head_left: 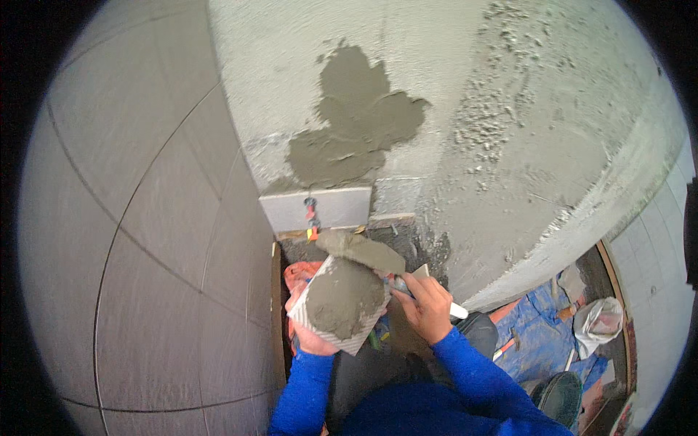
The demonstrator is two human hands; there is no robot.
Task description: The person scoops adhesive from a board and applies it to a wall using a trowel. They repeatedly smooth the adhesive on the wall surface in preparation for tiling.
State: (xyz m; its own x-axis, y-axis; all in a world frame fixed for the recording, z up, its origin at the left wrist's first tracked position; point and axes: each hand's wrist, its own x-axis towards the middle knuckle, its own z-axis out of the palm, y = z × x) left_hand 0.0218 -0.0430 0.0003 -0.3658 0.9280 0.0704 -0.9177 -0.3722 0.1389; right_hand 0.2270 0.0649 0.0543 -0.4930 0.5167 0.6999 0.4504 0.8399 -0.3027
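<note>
The left hand (pixel 314 341) is supporting a square tile (pixel 349 343) from below and grasping its edges, the ribbed back facing up. A mound of grey mortar (pixel 345 299) is covering most of that back. The right hand (pixel 430 309) is clenching the trowel (pixel 458 311), whose white handle end is projecting beyond the fist toward the right. A thick load of mortar (pixel 361 251) is hiding the blade and lying across the tile's upper corner; whether it is touching the mound, I cannot tell.

The tile is sitting in front of the torso, below a low fitted tile strip (pixel 342 208) with red clips (pixel 312 211) along its face. Above the strip, a fresh mortar patch (pixel 356 127) is clinging to the rendered wall (pixel 436 43). Large grey tiles (pixel 167 254) are lining the left side. At lower right, a blue tarp (pixel 534 320) is spreading beside a white bag (pixel 598 320).
</note>
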